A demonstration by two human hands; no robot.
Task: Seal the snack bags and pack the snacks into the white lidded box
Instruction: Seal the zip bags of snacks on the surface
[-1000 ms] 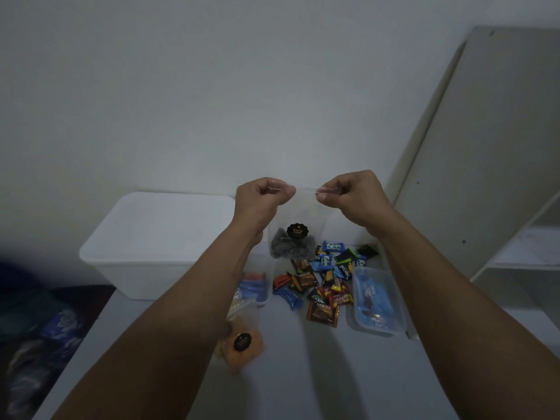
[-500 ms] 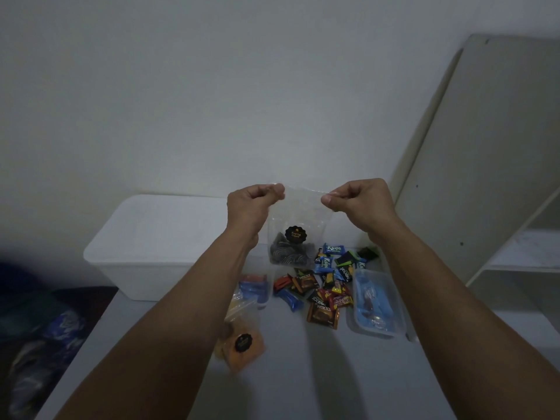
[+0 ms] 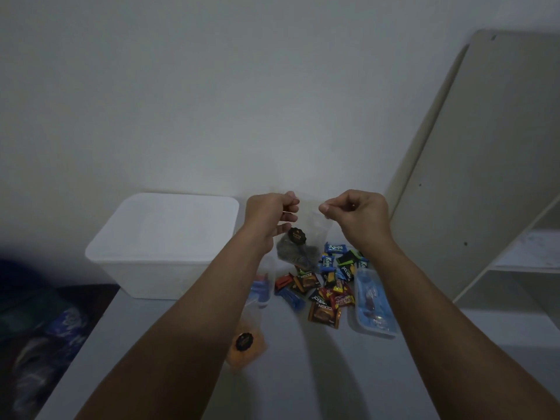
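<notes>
Hands, left [image 3: 270, 214] and right [image 3: 355, 211], pinch the bag [image 3: 303, 237] top at twelve o'clock; press evenly along the seal.

The grey desk [image 3: 303, 374] carries a white lidded box [image 3: 163, 237], loose wrapped snacks [image 3: 324, 286], an orange snack bag [image 3: 245, 350] and a clear blue tray [image 3: 374, 304].

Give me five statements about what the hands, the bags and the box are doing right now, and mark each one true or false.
1. Both hands pinch the top of the clear bag in the air. True: left hand, right hand.
2. The white box has its lid off. False: the lid is on.
3. The orange bag lies on the table. True.
4. The loose sweets are inside the white box. False: they lie on the table.
5. The blue tray sits left of the box. False: it is right of the sweets.
</notes>
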